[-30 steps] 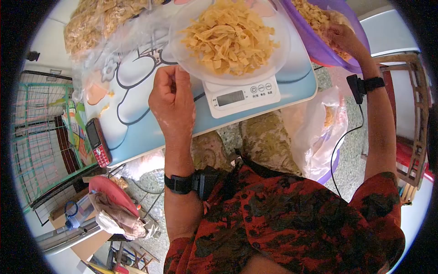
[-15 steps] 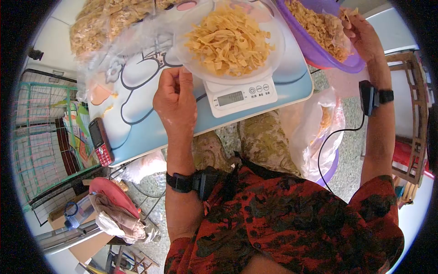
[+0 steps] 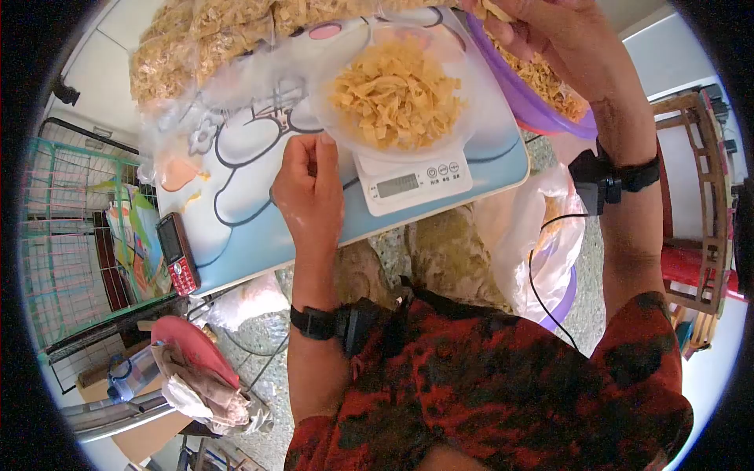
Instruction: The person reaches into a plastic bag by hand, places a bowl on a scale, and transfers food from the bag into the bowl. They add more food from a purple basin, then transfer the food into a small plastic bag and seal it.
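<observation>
My left hand [image 3: 309,184] rests as a loose fist on the table, thumb against the curled fingers, beside a clear plastic bowl [image 3: 323,118]. No object shows in it. The bowl holds a heap of flat, yellow, dried strips [image 3: 397,94] and sits on a white digital scale [image 3: 416,192]; its display is too blurred to read. At the upper right, my right hand [image 3: 546,35] pinches a few of the dried strips [image 3: 491,11] above the near side of a purple basin [image 3: 518,98], which contains more strips. Part of the basin is hidden behind that hand.
Clear bags of strips [image 3: 228,31] line the table's far edge, with loose plastic film in front. A red mobile phone [image 3: 177,253] lies at the left corner. A white plastic bag [image 3: 546,259] stands below the table's right side. A cable hangs from my right wrist device.
My right hand has moved left and nearer the bowl, carrying strips from over the basin. The left hand stays in its fist. The whole view has shifted slightly.
</observation>
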A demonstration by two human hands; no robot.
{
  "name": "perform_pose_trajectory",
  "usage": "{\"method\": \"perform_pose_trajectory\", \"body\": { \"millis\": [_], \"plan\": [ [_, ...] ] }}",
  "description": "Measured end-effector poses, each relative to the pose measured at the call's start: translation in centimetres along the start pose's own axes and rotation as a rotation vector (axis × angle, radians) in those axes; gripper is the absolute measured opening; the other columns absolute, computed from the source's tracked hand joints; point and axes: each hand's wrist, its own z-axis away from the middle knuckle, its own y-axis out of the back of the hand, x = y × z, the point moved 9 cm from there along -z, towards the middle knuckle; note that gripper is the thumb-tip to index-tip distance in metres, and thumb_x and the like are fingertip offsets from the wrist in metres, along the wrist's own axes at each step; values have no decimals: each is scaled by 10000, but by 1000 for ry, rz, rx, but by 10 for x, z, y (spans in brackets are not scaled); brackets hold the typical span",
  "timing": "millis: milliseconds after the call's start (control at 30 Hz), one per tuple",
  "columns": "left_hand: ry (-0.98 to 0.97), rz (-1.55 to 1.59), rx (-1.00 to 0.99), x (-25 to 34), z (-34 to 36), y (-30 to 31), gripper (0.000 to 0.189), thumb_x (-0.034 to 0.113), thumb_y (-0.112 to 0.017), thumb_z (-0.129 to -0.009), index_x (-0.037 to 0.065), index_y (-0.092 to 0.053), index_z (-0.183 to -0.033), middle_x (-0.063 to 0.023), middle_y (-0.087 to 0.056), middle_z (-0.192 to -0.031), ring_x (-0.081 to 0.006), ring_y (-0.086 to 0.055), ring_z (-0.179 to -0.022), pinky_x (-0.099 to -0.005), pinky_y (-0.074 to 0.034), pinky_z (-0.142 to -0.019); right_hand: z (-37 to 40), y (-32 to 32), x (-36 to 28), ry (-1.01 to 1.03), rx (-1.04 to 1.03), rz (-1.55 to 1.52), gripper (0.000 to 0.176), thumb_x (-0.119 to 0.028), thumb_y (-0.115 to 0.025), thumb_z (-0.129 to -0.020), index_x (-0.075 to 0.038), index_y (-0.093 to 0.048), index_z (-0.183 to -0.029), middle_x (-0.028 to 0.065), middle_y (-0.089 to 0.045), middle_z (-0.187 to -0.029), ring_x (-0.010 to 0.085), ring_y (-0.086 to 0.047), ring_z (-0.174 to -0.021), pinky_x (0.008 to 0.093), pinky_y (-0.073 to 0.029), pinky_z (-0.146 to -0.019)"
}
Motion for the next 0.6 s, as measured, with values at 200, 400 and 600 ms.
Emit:
{"method": "perform_pose_trajectory", "body": {
  "millis": [200, 400, 600],
  "plan": [
    [-51, -18, 8, 0, -1, -2, 237, 217, -599, -952, 17, -586, -825, 22, -494, -602, -48, -402, -548, -237, -364, -501, 1, -17, -11, -15, -38, 91, 199, -101, -537, -977, -2, -618, -1129, 26, -599, -686, 65, -538, -545, 183, -432, -484],
    [-47, 36, 4, -6, -2, -4, 241, 211, -597, -954, 16, -580, -814, 27, -492, -602, -41, -394, -555, -227, -355, -508, 2, -26, -20, 5, -46, 224, 194, -121, -549, -975, -1, -617, -1111, 10, -591, -695, 58, -563, -575, 184, -443, -487],
    [-5, 95, -54, -10, -1, -7, 162, 166, -566, -967, 35, -576, -873, 39, -527, -683, -32, -455, -617, -195, -383, -557, 0, -31, -17, 66, -25, 298, 192, -125, -553, -974, 5, -601, -1107, -9, -579, -724, 50, -566, -595, 173, -443, -493]
  ]
}}
